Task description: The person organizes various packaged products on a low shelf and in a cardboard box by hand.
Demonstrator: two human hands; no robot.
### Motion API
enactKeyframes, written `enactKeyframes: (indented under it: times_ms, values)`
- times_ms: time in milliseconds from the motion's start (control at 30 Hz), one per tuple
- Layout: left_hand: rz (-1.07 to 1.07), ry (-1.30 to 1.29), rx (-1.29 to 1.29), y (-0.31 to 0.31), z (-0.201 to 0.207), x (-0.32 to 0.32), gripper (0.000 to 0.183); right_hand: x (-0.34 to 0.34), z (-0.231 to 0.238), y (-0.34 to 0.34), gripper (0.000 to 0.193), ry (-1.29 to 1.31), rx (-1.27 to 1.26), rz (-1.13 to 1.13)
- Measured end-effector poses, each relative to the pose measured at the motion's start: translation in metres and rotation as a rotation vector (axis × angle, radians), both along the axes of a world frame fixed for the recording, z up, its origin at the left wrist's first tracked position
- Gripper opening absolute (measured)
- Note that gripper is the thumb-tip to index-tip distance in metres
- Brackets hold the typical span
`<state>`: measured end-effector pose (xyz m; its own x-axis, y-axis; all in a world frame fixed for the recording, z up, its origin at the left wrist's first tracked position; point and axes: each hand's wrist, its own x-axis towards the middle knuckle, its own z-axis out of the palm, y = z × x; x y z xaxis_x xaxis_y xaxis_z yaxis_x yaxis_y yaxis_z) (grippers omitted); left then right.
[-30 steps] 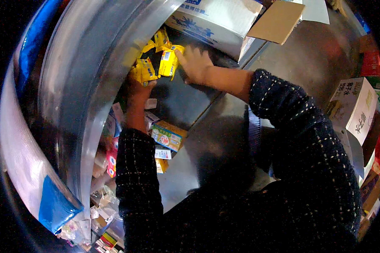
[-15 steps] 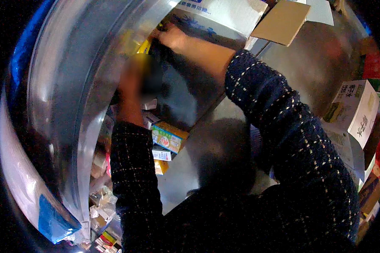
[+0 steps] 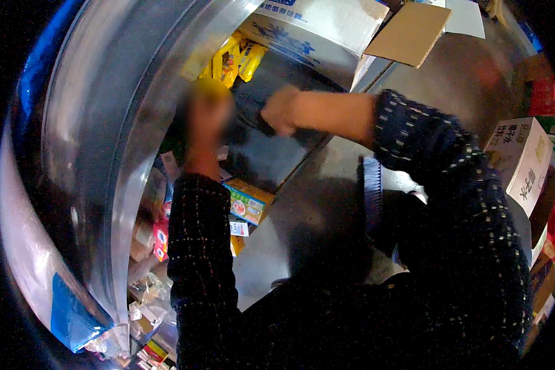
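My left hand (image 3: pixel 208 126) is smeared over, so its fingers and anything in them cannot be made out; something yellow shows at its upper edge. Just beyond it, several yellow plastic packets (image 3: pixel 231 65) lie together against the curved clear panel. My right hand (image 3: pixel 282 111) hovers above the dark flat surface (image 3: pixel 259 166), to the right of the packets and apart from them. Its fingers are curled in, slightly blurred; whether they pinch anything is hidden. A small blue and orange box (image 3: pixel 246 206) sits beside my left wrist.
A large white carton (image 3: pixel 327 31) stands at the far side, its brown flap (image 3: pixel 410 34) jutting right. The curved clear panel (image 3: pixel 98 154) borders the left. A brush with pale bristles (image 3: pixel 372 191) lies below my right forearm. Another white carton (image 3: pixel 521 160) stands at right.
My right hand has drawn back from the yellow packets, moving right and nearer, which uncovers them. My left hand has shifted slightly and stays smeared.
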<state>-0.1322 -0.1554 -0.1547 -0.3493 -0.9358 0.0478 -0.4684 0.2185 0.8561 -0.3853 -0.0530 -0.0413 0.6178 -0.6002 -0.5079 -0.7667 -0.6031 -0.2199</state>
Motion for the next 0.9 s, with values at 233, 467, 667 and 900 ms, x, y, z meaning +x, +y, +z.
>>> enactKeyframes:
  times_ms: [233, 467, 667, 900]
  values:
    - [0.128, -0.837, -0.182, 0.028, 0.009, -0.013, 0.037, -0.047, -0.011, 0.035, 0.042, 0.108, -0.117, -0.171]
    - [-0.09, -1.107, -0.117, 0.039, 0.056, 0.016, 0.035, -0.035, -0.076, 0.023, 0.036, -0.512, -0.42, -0.015]
    - [-0.085, -1.082, -0.031, 0.019, 0.044, 0.004, 0.042, -0.017, -0.089, -0.029, 0.031, -0.481, -0.646, -0.552]
    - [-0.09, -1.052, -0.06, 0.01, 0.047, -0.007, 0.051, -0.031, -0.092, 0.111, 0.035, -0.728, -0.335, 0.471]
